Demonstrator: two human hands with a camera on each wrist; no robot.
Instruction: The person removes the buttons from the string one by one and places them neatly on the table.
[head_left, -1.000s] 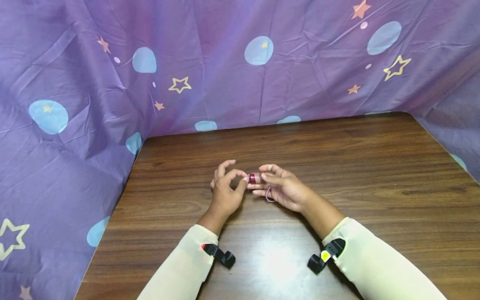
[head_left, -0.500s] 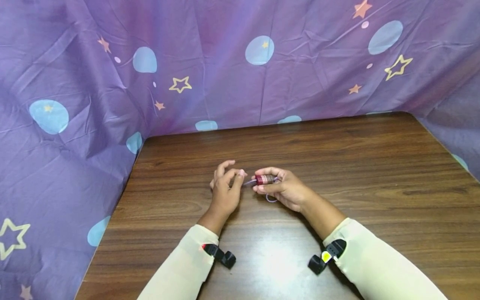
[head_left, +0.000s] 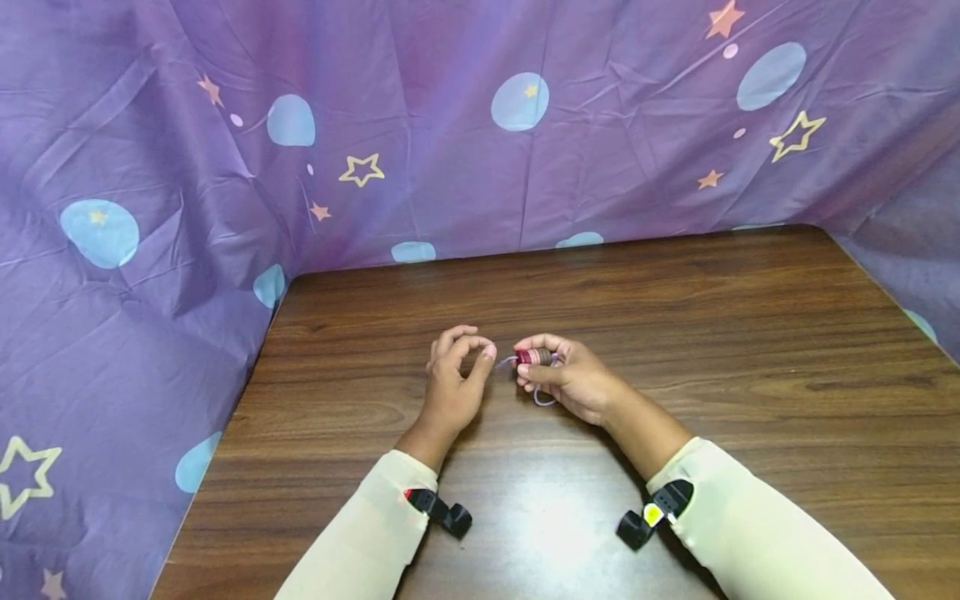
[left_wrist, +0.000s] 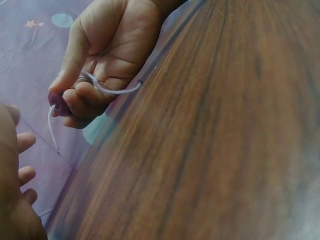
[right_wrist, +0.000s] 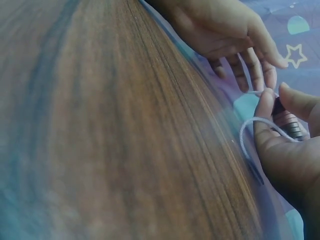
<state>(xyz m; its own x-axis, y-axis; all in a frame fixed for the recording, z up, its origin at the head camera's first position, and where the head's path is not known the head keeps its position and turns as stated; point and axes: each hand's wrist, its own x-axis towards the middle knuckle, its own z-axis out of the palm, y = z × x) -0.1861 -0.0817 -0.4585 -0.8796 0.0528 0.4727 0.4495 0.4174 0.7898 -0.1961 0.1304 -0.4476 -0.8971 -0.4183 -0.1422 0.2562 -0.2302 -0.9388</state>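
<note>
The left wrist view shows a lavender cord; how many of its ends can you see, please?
2: one tip hangs below the maroon piece, the other tip juts out beside the right hand.

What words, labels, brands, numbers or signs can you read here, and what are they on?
None can be read.
Purple cloth backdrop with printed stars and blue ovals: only shapes, no letters.
Red, pink and brown striped small cylinder: partly hidden; no writing shows.
Black plastic wrist devices: any markings are too small to read.
</note>
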